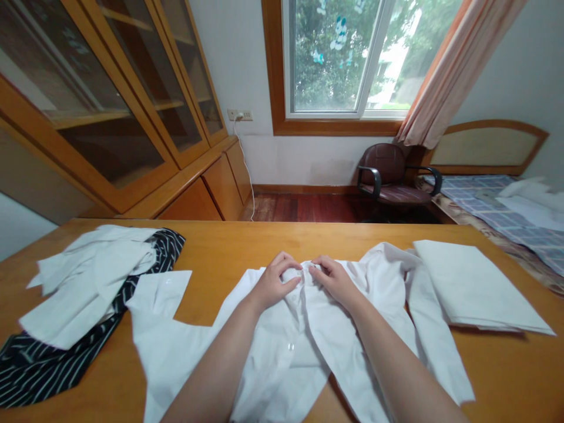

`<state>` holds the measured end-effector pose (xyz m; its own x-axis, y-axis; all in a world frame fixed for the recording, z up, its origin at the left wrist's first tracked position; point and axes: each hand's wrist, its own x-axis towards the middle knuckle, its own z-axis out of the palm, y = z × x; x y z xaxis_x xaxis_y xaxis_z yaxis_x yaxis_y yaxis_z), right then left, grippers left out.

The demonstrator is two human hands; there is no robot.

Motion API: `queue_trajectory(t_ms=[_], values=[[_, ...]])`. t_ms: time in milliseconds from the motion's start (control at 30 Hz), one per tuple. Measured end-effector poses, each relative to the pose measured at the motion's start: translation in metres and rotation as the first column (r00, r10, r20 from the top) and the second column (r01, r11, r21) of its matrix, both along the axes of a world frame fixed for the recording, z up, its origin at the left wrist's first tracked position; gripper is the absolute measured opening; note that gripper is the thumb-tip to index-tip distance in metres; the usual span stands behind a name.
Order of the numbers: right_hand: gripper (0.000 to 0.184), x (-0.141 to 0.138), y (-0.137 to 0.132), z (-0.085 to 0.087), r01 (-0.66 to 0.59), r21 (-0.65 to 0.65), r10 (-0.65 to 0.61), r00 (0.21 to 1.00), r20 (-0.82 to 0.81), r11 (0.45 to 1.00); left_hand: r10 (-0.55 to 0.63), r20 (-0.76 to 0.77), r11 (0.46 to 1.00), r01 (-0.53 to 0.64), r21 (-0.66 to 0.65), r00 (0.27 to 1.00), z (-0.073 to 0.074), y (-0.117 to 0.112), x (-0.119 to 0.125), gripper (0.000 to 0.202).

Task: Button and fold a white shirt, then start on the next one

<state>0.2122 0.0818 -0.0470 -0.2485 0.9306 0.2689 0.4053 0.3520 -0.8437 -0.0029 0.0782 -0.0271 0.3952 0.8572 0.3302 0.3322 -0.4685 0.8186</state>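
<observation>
A white shirt lies spread face up on the wooden table, sleeves out to both sides. My left hand and my right hand meet at the shirt's collar, near the top of the front opening. Both hands have curled fingers pinching the collar fabric between thumb and fingertips. What lies exactly between the fingertips, perhaps a button, is too small to make out.
A pile of white garments over a black striped cloth lies at the left. A folded white garment sits at the right. Beyond the table stand a wooden cabinet, a brown armchair and a bed.
</observation>
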Motion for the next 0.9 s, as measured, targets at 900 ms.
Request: queue_trajectory(t_ms=[900], values=[[0.010, 0.001, -0.002, 0.004, -0.230, -0.012, 0.227, 0.967, -0.111, 0.973, 0.065, 0.038, 0.994, -0.062, -0.086, 0.997, -0.009, 0.007, -0.003, 0.014]])
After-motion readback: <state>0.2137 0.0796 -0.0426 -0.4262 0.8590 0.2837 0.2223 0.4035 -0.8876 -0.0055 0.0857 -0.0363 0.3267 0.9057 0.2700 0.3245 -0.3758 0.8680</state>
